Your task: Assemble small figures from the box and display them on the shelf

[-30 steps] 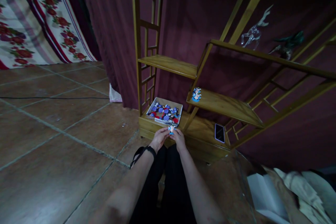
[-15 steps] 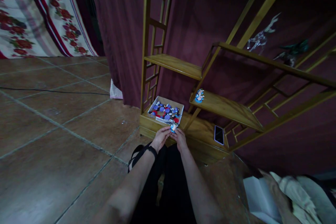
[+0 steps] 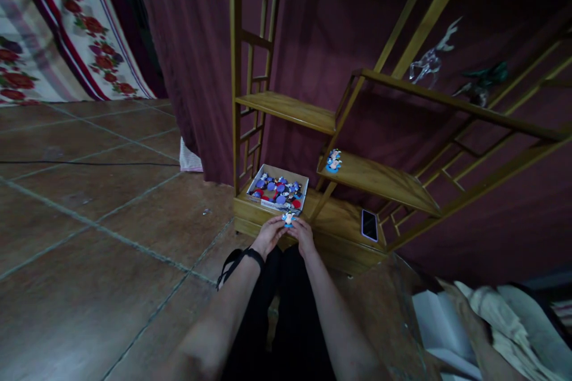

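Observation:
Between my two hands is a small toy figurine [image 3: 288,219], white, pink and black on a light-blue base. The fingertips of my left hand [image 3: 270,233] pinch it from the left. From the other side, the fingers of my right hand [image 3: 304,234] close on it as well. Just beyond my hands, a shallow cardboard box [image 3: 268,205] holds several figurines with purple and red bases, lying jumbled. On the shelf to the right stand similar blue-based figurines [image 3: 333,162], close together at its left end.
The wooden shelf unit [image 3: 379,181] has open steps and lattice sides. A phone [image 3: 369,225] lies on its lowest board. Higher up are a clear glass animal [image 3: 428,63] and a dark green ornament [image 3: 485,80]. At lower right, another person's arm [image 3: 467,309] is beside a white box [image 3: 440,324].
The figurine has been turned more upright in my fingers, its base now downward. My hands stay in front of the box. The whole view has shifted slightly.

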